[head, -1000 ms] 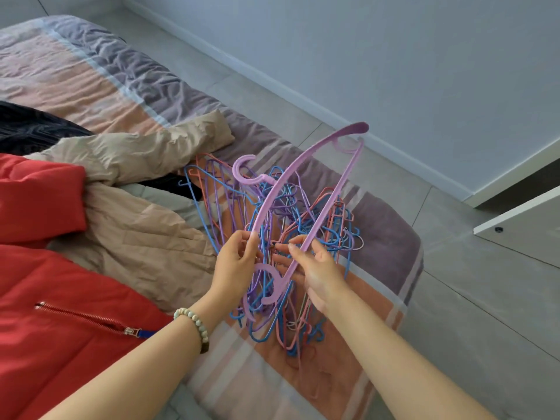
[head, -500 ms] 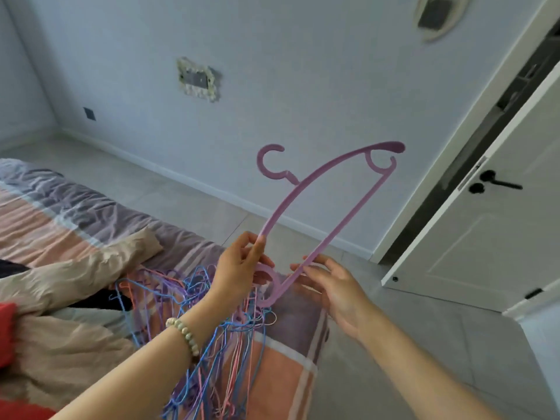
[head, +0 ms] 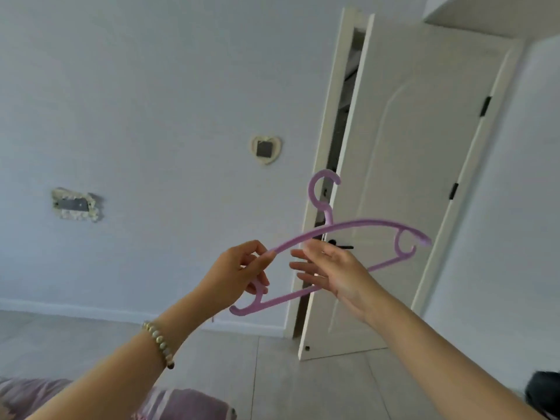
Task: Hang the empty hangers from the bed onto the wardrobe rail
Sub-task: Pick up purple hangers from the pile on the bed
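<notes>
One purple hanger (head: 363,222) floats mid-frame, hook up, against the white door (head: 409,147). My left hand (head: 239,274) pinches its left end. My right hand (head: 336,274) is spread wide over the lower bar, contact unclear. Lower left shows the bed (head: 188,401).

Lilac hanger (head: 360,224), cream door (head: 403,165), pale-blue wall (head: 151,86), grey floor (head: 272,374)

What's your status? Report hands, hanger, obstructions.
Left hand pinches purple hanger at its end. Right hand open, by its lower bar. Hanger in the air, hook up, unhung. No rail in view; door ajar ahead.
</notes>
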The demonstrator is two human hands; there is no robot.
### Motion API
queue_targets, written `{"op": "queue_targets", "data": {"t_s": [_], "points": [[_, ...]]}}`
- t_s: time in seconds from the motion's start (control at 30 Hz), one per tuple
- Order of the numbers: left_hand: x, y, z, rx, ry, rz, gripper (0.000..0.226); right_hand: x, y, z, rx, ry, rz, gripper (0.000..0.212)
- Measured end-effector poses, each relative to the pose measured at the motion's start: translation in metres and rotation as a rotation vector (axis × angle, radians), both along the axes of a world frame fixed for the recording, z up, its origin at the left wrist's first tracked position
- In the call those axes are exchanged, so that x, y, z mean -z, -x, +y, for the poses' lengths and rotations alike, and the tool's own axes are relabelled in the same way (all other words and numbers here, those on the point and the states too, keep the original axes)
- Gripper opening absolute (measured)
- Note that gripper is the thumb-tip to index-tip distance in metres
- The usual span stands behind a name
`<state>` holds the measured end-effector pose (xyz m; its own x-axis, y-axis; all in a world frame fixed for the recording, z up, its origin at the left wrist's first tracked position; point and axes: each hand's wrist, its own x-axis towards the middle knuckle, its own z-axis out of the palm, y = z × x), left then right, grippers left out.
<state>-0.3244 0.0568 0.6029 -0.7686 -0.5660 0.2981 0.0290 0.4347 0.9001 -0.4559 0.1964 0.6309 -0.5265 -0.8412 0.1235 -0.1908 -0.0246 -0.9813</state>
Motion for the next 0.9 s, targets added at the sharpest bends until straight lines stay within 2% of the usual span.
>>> {"op": "queue_targets", "data": {"t_s": [0.17,0.27,0.47,0.7,0.9], "points": [[-0.067,0.039,0.073,0.239,0.104,-0.034,0.022,-0.051,0.03,0.086,0.07,0.124,-0.042,0.033],[-0.1,0.065,0.119,0.379,0.12,-0.044,0.026,-0.076,0.043,0.148,0.102,0.174,-0.006,0.028],[-0.152,0.121,0.221,0.63,0.113,-0.046,0.027,-0.116,0.073,0.279,0.282,0.295,0.068,0.031],[-0.183,0.19,0.345,0.82,0.146,0.03,0.026,-0.145,0.114,0.423,0.468,0.395,0.115,0.024],[-0.198,0.241,0.444,0.845,0.159,0.136,0.022,-0.163,0.153,0.516,0.615,0.512,0.136,0.022]]}}
